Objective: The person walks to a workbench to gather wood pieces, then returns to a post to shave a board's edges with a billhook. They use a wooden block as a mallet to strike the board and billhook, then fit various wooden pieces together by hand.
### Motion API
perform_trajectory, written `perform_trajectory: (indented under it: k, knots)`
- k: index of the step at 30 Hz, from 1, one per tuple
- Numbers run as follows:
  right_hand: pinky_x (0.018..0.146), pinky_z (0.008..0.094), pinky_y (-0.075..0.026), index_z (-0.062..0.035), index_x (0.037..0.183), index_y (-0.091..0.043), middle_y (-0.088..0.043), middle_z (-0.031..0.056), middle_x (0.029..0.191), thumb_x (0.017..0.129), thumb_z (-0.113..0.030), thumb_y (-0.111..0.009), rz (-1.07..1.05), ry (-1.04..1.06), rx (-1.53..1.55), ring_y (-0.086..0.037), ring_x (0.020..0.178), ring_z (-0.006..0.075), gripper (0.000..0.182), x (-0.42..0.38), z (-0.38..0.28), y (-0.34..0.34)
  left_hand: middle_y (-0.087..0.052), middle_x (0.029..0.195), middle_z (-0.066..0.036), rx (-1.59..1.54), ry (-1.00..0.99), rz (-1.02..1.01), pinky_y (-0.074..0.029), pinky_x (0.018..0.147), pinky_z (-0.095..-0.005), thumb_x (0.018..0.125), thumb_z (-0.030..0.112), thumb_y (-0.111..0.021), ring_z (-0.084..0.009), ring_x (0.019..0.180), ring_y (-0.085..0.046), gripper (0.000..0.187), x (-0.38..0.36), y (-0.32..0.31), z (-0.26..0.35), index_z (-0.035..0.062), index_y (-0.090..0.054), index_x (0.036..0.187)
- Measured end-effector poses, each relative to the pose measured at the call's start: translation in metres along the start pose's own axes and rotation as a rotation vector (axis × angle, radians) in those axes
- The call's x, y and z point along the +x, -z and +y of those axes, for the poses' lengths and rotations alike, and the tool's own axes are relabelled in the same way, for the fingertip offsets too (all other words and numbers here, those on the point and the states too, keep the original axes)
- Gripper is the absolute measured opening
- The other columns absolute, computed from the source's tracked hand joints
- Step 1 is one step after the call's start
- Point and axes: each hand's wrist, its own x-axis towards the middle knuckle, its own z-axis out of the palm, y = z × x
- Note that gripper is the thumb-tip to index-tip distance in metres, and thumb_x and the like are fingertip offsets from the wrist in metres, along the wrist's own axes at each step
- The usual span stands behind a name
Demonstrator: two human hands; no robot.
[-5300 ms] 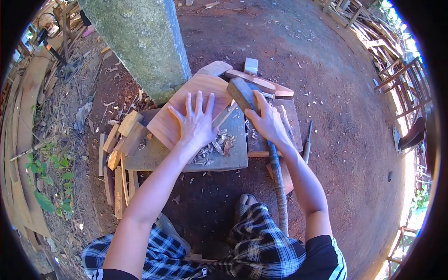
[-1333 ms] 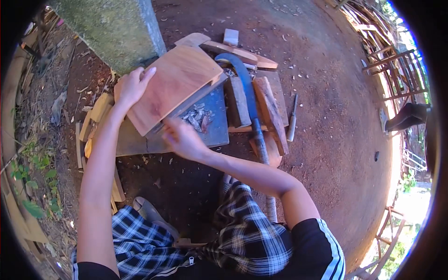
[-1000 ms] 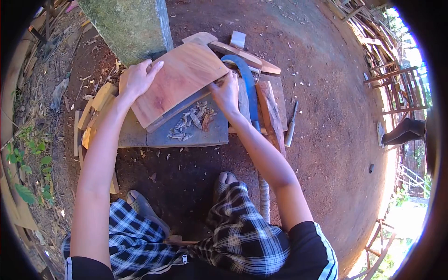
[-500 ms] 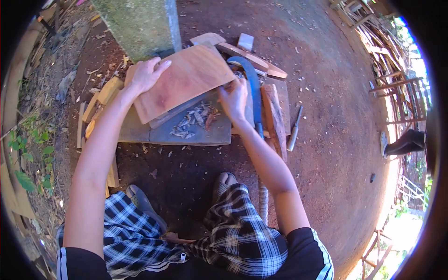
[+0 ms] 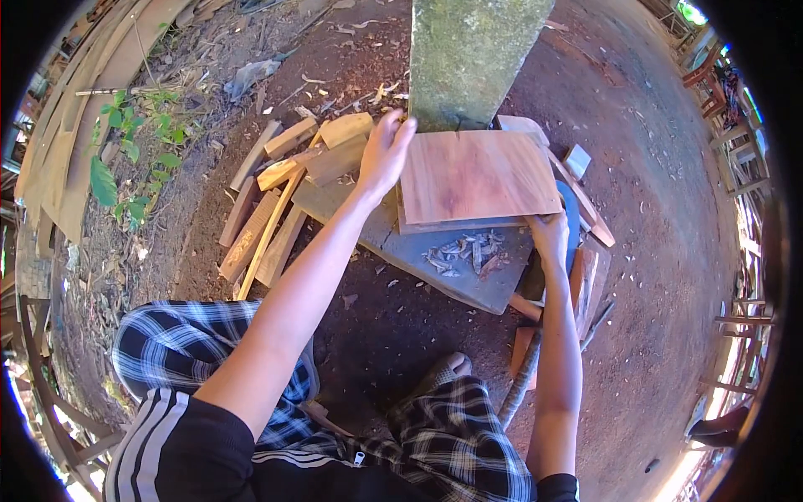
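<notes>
My right hand (image 5: 549,236) grips the near right corner of a flat reddish-brown wooden board (image 5: 481,176). Beside the board's left edge is my left hand (image 5: 386,159), its thumb apart from the fingers; whether it touches the edge is hard to tell. A second board shows as a thin strip beneath the first. Both rest over a grey slab (image 5: 460,289) with a small heap of wood shavings (image 5: 468,253) in front of them. Just right of the board lies a curved blade (image 5: 572,219), partly hidden by my right hand and forearm.
A mossy concrete post (image 5: 473,63) rises behind the board. Several wood offcuts (image 5: 251,238) lie left of the slab. To the right are a wood block (image 5: 577,161) and a slim tool (image 5: 598,325). At far right a person's foot (image 5: 696,416) shows.
The view has swung left. My left hand has slid off the board's face to its left edge. The board now looks more level, with my right hand still at its near right corner.
</notes>
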Motion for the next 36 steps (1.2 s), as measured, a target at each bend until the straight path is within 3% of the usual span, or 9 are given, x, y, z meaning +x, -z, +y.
perform_trajectory:
  k: [2, 4, 8, 11, 16, 20, 25, 30, 36]
  knots:
    - [0.092, 0.0417, -0.049, -0.0029, 0.119, -0.065, -0.064, 0.0217, 0.115, 0.077, -0.024, -0.075, 0.000, -0.023, -0.024, -0.061, 0.113, 0.0352, 0.049, -0.008, -0.001, -0.004, -0.050, 0.142, -0.017, -0.400, 0.212, -0.030, -0.034, 0.110, -0.0400, 0.094, 0.055, -0.053, -0.0254, 0.131, -0.047, 0.071, -0.019, -0.001, -0.028, 0.0055, -0.042, 0.143]
    - [0.089, 0.0428, -0.049, 0.0014, 0.121, -0.060, -0.061, 0.0233, 0.108, 0.078, -0.024, -0.075, 0.043, 0.157, -0.083, -0.061, 0.105, 0.0386, 0.052, -0.024, 0.004, -0.007, -0.048, 0.144, -0.016, -0.372, 0.213, -0.152, -0.030, 0.112, -0.0384, 0.094, 0.053, -0.055, -0.0243, 0.134, -0.044, 0.071, -0.031, 0.010, -0.017, 0.0045, -0.040, 0.145]
    - [0.089, 0.0443, -0.048, 0.0018, 0.140, -0.039, -0.042, 0.0265, 0.120, 0.083, -0.022, -0.073, -0.014, -0.113, 0.208, -0.056, 0.104, 0.0392, 0.070, -0.072, -0.009, -0.018, -0.056, 0.136, -0.014, -0.391, 0.278, -0.247, -0.035, 0.108, -0.0354, 0.091, 0.043, -0.064, -0.0222, 0.127, -0.050, 0.067, -0.026, 0.016, -0.010, 0.0037, -0.044, 0.141]
    - [0.090, 0.0434, -0.048, 0.0037, 0.144, -0.031, -0.039, 0.0250, 0.124, 0.085, -0.022, -0.073, 0.107, 0.012, 0.018, -0.055, 0.106, 0.0368, 0.077, -0.095, 0.025, -0.040, -0.054, 0.139, -0.014, -0.358, 0.295, -0.307, -0.034, 0.110, -0.0354, 0.089, 0.044, -0.066, -0.0224, 0.129, -0.049, 0.071, -0.008, 0.020, -0.016, 0.0056, -0.043, 0.144]
    - [0.103, 0.0438, -0.039, 0.0105, 0.146, -0.023, -0.037, 0.0254, 0.131, 0.085, -0.032, -0.075, 0.042, -0.084, 0.175, -0.047, 0.120, 0.0378, 0.090, -0.114, -0.013, -0.029, -0.019, 0.159, -0.021, -0.123, 0.299, -0.469, -0.011, 0.120, -0.0447, 0.085, 0.056, -0.065, -0.0309, 0.148, -0.017, 0.098, 0.008, 0.038, 0.003, 0.0027, -0.020, 0.153]
    - [0.111, 0.0435, -0.032, 0.0115, 0.144, -0.028, -0.039, 0.0306, 0.136, 0.083, -0.041, -0.075, 0.010, -0.070, 0.022, -0.038, 0.132, 0.0413, 0.093, -0.107, 0.001, -0.018, -0.018, 0.159, -0.020, -0.230, 0.152, -0.452, -0.013, 0.120, -0.0418, 0.088, 0.053, -0.062, -0.0285, 0.148, -0.018, 0.093, 0.028, 0.031, -0.003, 0.0031, -0.019, 0.153]
    - [0.083, 0.0372, -0.046, 0.0055, 0.142, -0.039, -0.050, 0.0196, 0.121, 0.077, -0.032, -0.082, 0.111, 0.041, -0.184, -0.054, 0.100, 0.0293, 0.086, -0.104, -0.028, -0.001, -0.028, 0.157, -0.018, -0.125, 0.014, -0.266, -0.023, 0.118, -0.0402, 0.084, 0.039, -0.074, -0.0287, 0.145, -0.026, 0.085, 0.018, 0.010, 0.000, 0.0080, -0.030, 0.150]
    - [0.094, 0.0452, -0.044, 0.0028, 0.135, -0.047, -0.053, 0.0200, 0.117, 0.077, -0.031, -0.081, 0.188, 0.253, -0.246, -0.053, 0.114, 0.0373, 0.075, -0.095, -0.014, -0.016, -0.029, 0.155, -0.019, -0.331, 0.053, -0.284, -0.026, 0.116, -0.0367, 0.081, 0.029, -0.079, -0.0287, 0.144, -0.028, 0.088, 0.026, 0.004, -0.012, 0.0093, -0.028, 0.150]
    - [0.085, 0.0413, -0.050, 0.0063, 0.117, -0.059, -0.060, 0.0182, 0.107, 0.081, -0.024, -0.077, 0.263, 0.265, -0.210, -0.062, 0.101, 0.0329, 0.051, -0.097, -0.021, -0.022, -0.028, 0.154, -0.023, -0.517, 0.104, -0.346, -0.028, 0.114, -0.0385, 0.082, 0.024, -0.077, -0.0302, 0.144, -0.027, 0.084, 0.023, 0.009, -0.009, 0.0115, -0.028, 0.150]
